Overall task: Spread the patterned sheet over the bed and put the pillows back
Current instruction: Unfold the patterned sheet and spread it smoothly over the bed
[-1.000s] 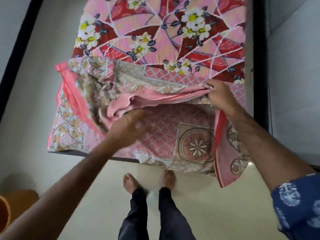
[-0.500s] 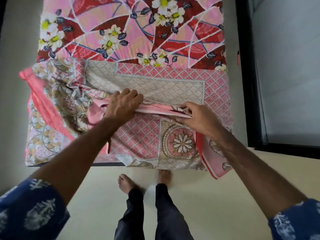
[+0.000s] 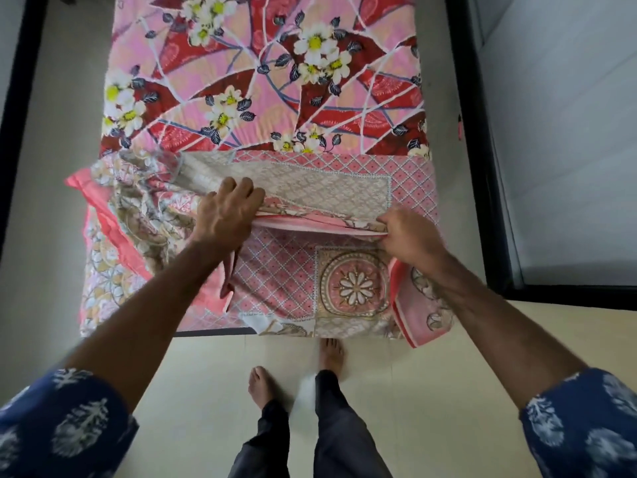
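The patterned sheet, pink lattice with a round medallion and a salmon border, lies partly folded over the near end of the bed. Its left side is bunched in a heap. My left hand grips a folded layer at the sheet's middle. My right hand pinches the same folded edge further right. Beyond the sheet, the mattress shows a red and pink cover with white flowers. No pillows are in view.
A black frame runs along the bed's right side, with a grey surface beyond it. Another black strip lines the left. My bare feet stand on the pale floor at the bed's foot.
Both hands have shifted along the folded edge; the left hand moved up onto the fold and the beige lattice panel now lies flatter and wider across the bed.
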The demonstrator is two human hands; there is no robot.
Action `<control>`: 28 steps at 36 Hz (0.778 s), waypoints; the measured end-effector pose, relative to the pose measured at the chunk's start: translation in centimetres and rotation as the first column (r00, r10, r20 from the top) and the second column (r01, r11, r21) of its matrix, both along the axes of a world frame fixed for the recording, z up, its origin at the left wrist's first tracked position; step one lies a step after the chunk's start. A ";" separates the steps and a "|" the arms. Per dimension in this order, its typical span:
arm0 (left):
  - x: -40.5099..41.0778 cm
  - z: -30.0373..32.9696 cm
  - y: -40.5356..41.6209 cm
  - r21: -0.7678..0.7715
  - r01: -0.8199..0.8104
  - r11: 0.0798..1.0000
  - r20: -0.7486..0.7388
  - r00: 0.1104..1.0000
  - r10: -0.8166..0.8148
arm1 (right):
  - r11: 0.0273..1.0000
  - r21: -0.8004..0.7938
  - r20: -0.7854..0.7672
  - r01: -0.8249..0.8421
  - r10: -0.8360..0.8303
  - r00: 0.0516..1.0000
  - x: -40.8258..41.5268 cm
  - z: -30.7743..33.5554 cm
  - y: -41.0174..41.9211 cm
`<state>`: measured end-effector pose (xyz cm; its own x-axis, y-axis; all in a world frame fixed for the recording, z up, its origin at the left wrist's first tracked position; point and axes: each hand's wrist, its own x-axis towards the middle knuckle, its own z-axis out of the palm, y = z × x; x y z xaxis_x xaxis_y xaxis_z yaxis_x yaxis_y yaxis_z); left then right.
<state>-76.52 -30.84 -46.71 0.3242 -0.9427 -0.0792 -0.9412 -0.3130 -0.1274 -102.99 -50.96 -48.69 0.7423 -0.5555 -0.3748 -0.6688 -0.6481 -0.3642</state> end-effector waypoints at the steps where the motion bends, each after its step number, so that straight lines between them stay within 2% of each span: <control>1: 0.2 0.9 0.1 -0.009 -0.012 1.000 0.009 1.000 0.012 | 0.998 -0.052 0.020 0.024 -0.023 1.000 -0.3 0.8 -0.5; 4: 1.1 3.8 0.5 -0.025 -0.042 0.999 0.038 0.998 0.042 | 0.968 -0.163 0.120 0.189 -0.171 0.978 -1.6 3.2 -1.8; 7: 1.6 7.0 0.3 -0.072 -0.054 0.996 0.024 0.998 0.056 | 0.934 -0.141 0.223 0.329 -0.294 0.929 -2.5 5.9 -2.1; 11: 1.7 11.8 0.4 -0.128 -0.058 0.990 0.019 0.998 0.061 | 0.884 -0.166 0.432 0.436 -0.332 0.838 -3.0 11.1 -1.4; 14: 2.5 15.7 1.7 -0.135 -0.138 0.981 -0.012 0.990 0.138 | 0.850 -0.121 0.573 0.512 -0.362 0.735 -3.2 16.2 -0.7; 17: 3.0 20.0 4.4 -0.175 -0.200 0.964 -0.048 0.980 0.195 | 0.846 -0.092 0.645 0.525 -0.351 0.678 -3.1 22.4 1.4; 20: 3.7 23.8 8.2 -0.284 -0.231 0.931 -0.044 0.973 0.229 | 0.896 -0.064 0.710 0.439 -0.268 0.651 -2.2 29.2 4.6; 22: 4.4 26.3 10.9 -0.334 -0.256 0.907 -0.059 0.966 0.251 | 0.927 -0.047 0.681 0.373 -0.243 0.690 -1.6 33.4 6.4; 25: 5.4 30.4 14.9 -0.365 -0.354 0.861 -0.123 0.935 0.333 | 0.972 0.072 0.507 0.223 -0.228 0.831 -1.3 38.6 8.9; 28: 6.2 33.1 18.6 -0.333 -0.494 0.803 -0.314 0.861 0.400 | 0.984 0.116 0.285 0.132 -0.160 0.945 -1.2 41.7 11.8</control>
<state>-70.27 -12.26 -13.66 0.7356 -0.6625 0.1413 -0.6710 -0.6840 0.2860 -104.14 -39.16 -7.03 0.7403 -0.6388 -0.2093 -0.6085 -0.5046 -0.6125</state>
